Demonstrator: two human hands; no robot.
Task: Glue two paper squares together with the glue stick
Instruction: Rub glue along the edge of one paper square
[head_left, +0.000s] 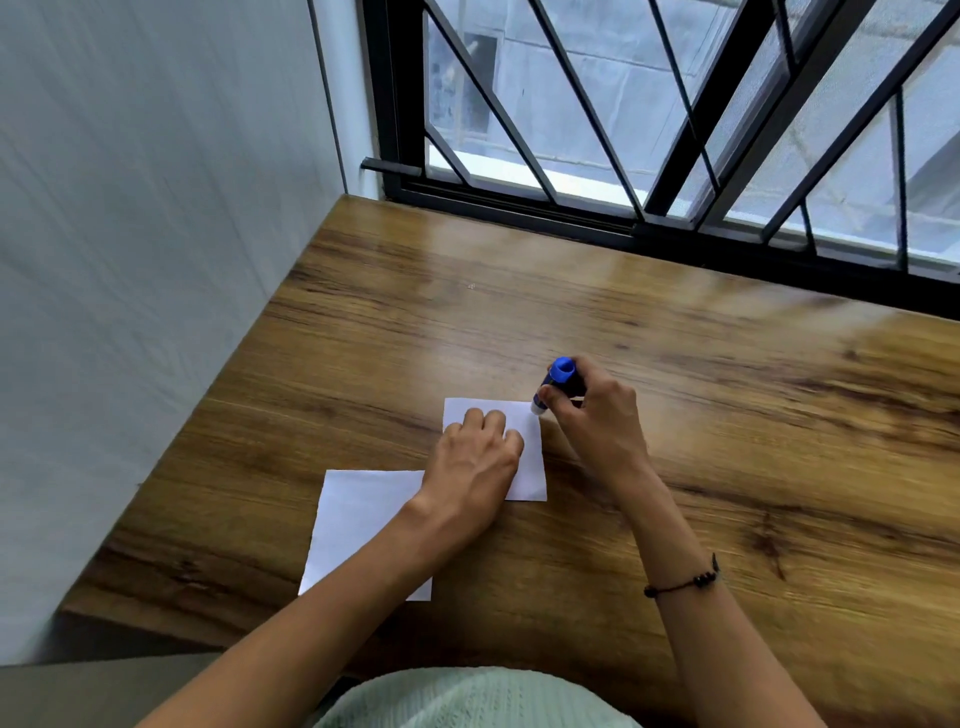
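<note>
Spare square (358, 525) sits under the left forearm; other square (524, 447) is pinned flat by the left hand (475, 467). Glue stick (555, 385), gripped by the right hand (597, 415), is touched to its far corner, so it's easily crumpled if dragged.

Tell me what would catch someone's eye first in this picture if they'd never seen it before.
The blue glue stick stands out first: the right hand grips it, tilted, with its tip at the far right corner of a white paper square mid-table. The left hand presses that square flat, while a second paper square lies nearer, to the left, on the wooden table.
</note>
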